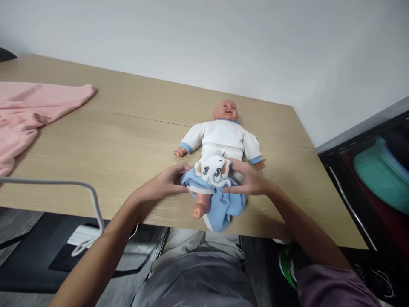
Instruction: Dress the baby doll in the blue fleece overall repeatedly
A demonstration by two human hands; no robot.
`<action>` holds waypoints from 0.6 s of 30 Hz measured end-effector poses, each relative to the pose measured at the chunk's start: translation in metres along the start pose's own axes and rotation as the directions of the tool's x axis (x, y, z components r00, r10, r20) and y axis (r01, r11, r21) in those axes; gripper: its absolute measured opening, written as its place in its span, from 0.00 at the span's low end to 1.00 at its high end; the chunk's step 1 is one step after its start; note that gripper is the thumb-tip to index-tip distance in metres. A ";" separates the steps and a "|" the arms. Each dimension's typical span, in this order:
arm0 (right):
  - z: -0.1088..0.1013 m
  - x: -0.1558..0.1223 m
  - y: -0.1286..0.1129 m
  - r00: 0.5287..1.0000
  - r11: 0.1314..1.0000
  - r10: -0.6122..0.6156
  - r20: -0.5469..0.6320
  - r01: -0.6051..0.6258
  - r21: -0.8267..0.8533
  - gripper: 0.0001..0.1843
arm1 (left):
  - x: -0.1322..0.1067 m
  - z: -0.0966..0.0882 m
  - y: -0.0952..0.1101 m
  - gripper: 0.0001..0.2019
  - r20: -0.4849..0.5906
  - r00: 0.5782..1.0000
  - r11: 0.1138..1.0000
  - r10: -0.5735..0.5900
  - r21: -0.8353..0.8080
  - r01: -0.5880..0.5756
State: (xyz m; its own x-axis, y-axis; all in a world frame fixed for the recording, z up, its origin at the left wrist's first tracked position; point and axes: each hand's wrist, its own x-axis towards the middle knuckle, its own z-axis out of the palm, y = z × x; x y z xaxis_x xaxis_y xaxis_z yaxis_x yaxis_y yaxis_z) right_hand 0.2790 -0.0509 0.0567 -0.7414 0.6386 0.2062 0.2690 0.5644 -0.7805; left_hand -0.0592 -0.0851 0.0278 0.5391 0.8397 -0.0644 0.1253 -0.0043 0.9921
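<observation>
A baby doll [223, 134] lies on its back on the wooden table, head away from me, in a white top with blue cuffs. Around its legs are blue baby pants [222, 207] with a white elephant face on them. One bare foot [200, 209] sticks out of a pant leg; the other foot is hidden by the cloth. My left hand [179, 179] is closed on the left edge of the pants, thumb toward me. On the opposite side my right hand [247, 177] grips the pants beside the elephant's face.
Pink cloth [38, 111] lies on the left of the table [134, 140]. A white cable [92, 196] curves in front at the lower left. At the right stands a dark rack with a teal basin [381, 170]. The wall is behind the table.
</observation>
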 end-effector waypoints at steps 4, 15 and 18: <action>0.002 -0.026 0.012 0.990 0.953 0.126 -0.062 -0.103 0.286 0.20 | -0.002 -0.013 0.006 0.20 -0.026 1.000 1.000 0.009 0.002 -0.009; -0.006 -0.036 -0.003 0.938 0.892 0.314 0.149 -0.345 0.291 0.27 | 0.067 0.002 0.087 0.31 0.305 0.946 0.728 0.108 0.624 -0.284; -0.007 -0.038 -0.012 0.955 0.960 0.257 0.151 -0.271 0.077 0.21 | 0.101 0.016 0.109 0.24 0.530 0.843 0.687 -0.091 0.646 -0.332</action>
State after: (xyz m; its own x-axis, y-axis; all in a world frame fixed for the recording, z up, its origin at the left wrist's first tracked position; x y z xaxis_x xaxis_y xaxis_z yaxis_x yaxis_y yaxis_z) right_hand 0.3086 -0.0785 0.0626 -0.7312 0.6758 -0.0929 0.4117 0.3286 -0.8500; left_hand 0.0226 -0.0093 0.1279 0.8847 0.4203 -0.2017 0.4451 -0.6331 0.6333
